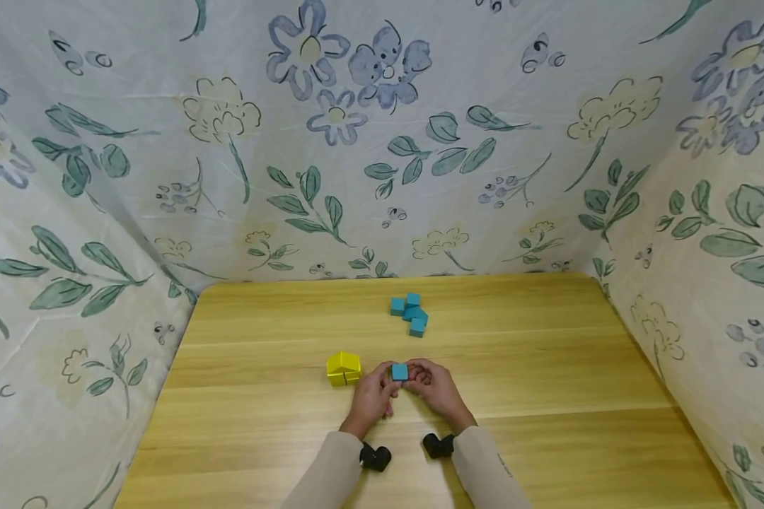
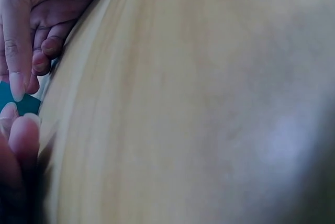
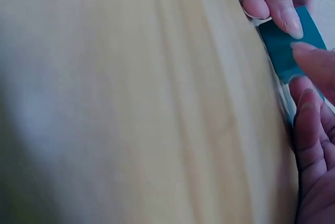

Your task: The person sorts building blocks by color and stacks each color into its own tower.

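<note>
A blue block (image 1: 400,372) sits between the two hands near the middle of the table. My left hand (image 1: 371,397) pinches it from the left, and my right hand (image 1: 438,389) pinches it from the right. In the right wrist view the thumbs meet on the near face of the blue block (image 3: 285,51), close above the wood. The left wrist view catches only part of the block (image 2: 26,104), partly hidden by fingertips. Just left of the left hand stands a yellow house-shaped group of blocks (image 1: 344,369) with a peaked top.
Farther back, several blue blocks (image 1: 397,306) lie in a loose cluster. The wooden table (image 1: 535,339) is bounded by floral cloth (image 1: 331,240) at the back and sides. A black wrist camera (image 1: 375,457) is strapped at the left cuff, another (image 1: 438,445) at the right.
</note>
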The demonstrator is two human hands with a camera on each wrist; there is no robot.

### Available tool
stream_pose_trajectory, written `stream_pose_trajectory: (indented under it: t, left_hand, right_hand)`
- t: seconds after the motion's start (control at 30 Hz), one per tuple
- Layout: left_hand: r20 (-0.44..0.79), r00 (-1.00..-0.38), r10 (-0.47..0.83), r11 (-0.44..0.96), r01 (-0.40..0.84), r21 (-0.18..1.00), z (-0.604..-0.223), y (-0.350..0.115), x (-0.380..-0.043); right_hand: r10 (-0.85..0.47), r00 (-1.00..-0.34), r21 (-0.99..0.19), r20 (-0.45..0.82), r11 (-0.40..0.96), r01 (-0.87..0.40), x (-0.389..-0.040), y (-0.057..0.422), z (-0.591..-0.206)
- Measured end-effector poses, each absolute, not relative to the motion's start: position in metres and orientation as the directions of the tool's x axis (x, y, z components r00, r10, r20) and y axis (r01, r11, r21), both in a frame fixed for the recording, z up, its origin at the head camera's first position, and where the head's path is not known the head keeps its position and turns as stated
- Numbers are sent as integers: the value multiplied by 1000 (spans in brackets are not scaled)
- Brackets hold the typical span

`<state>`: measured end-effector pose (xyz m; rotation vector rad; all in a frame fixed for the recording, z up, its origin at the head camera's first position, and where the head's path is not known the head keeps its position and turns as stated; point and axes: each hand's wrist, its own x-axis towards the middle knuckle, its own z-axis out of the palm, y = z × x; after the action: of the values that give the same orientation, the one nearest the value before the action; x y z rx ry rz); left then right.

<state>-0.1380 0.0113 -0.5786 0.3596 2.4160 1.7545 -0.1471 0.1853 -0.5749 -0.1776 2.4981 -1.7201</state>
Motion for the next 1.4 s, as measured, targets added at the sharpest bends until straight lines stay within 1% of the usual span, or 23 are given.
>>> stream_pose_trajectory:
  t: [0.1, 0.23, 0.3, 0.37, 0.47, 0.57, 0.73, 0.9, 1.07, 1.4]
  left_hand:
    - [-18, -966, 260, 307, 65, 949, -578, 12, -138]
    - [-53, -964, 259, 327, 36, 944, -579, 13, -140]
    - [-59, -964, 259, 331, 32, 943, -579, 14, -141]
    - [-71, -964, 258, 335, 20, 942, -578, 14, -141]
    - [-76, -964, 255, 334, 14, 942, -577, 13, -140]
    - [-79, -964, 254, 334, 11, 943, -577, 12, -140]
    - [-93, -962, 257, 331, -3, 944, -576, 12, -140]
    - [-109, -960, 259, 333, -17, 943, -577, 12, -140]
    - [-96, -960, 263, 331, -4, 944, -577, 12, -141]
    - [-94, -961, 259, 337, -2, 942, -577, 13, -142]
  right_hand:
    - [-186, -982, -949, -32, 313, -28, -148, 190, -575]
    - [-205, -977, -977, -51, 214, 6, -151, 202, -576]
    - [-180, -982, -984, -61, 175, 29, -155, 208, -575]
    - [-131, -990, -986, -57, 165, 35, -160, 213, -575]
    - [-38, -998, -982, -58, 184, 50, -168, 218, -572]
    - [25, -999, -974, -40, 223, 45, -179, 220, -568]
    - [66, -998, -953, 3, 303, 17, -199, 217, -565]
    - [67, -997, -935, 32, 354, -6, -215, 213, -565]
    - [46, -999, -925, 17, 381, 2, -225, 211, -567]
    - [45, -999, -906, 6, 422, 13, -230, 209, -569]
